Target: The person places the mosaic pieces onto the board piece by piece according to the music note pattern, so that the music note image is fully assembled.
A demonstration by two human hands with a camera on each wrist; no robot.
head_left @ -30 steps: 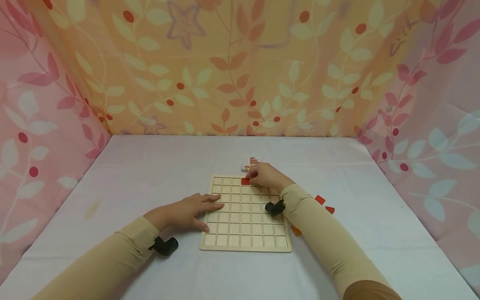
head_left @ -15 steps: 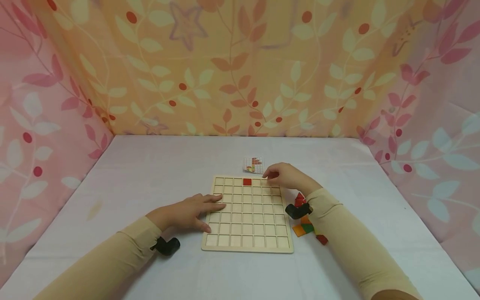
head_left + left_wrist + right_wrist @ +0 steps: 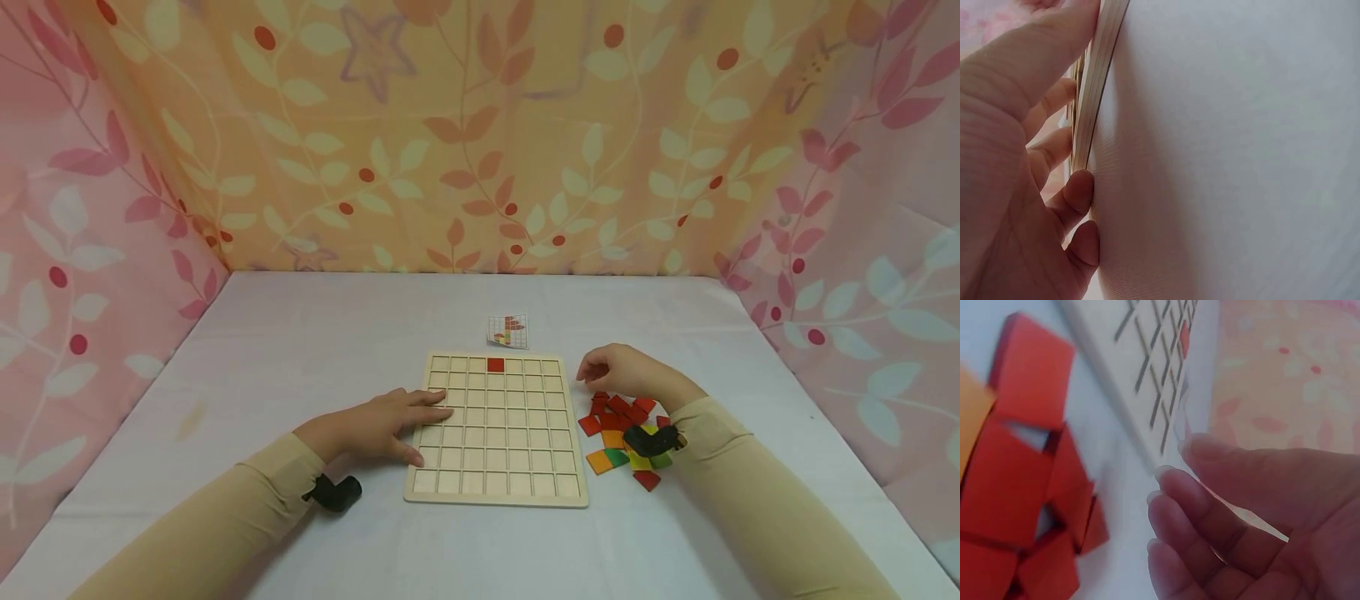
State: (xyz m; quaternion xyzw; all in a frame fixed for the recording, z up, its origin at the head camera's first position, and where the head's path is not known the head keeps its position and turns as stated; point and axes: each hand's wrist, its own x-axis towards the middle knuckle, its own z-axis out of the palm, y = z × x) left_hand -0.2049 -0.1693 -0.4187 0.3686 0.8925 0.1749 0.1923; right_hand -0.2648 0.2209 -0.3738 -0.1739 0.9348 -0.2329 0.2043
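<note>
My left hand (image 3: 378, 423) rests on the left edge of a pale wooden grid board (image 3: 474, 437), fingers spread over the outer cells and thumb at its side. In the left wrist view that board's side edge (image 3: 1099, 81) runs along the fingers. A single red square tile (image 3: 496, 365) sits in a top-row cell. Just right of the board, my right hand (image 3: 626, 371) hovers with loosely bent fingers and nothing between them. Below it lies a pile of red tiles (image 3: 618, 408); the right wrist view shows red pieces (image 3: 1004, 481) beside the fingertips.
A small printed card (image 3: 508, 330) with a coloured grid pattern lies behind the board. Orange (image 3: 600, 462), green (image 3: 617, 457) and yellow tiles (image 3: 638, 461) lie at the pile's near side. A patterned cloth (image 3: 465, 133) rises behind the white table (image 3: 337, 317).
My right hand has let go of the red tile, leaving it in the top row, and has moved right to the loose tiles. The left hand has stayed on the board.
</note>
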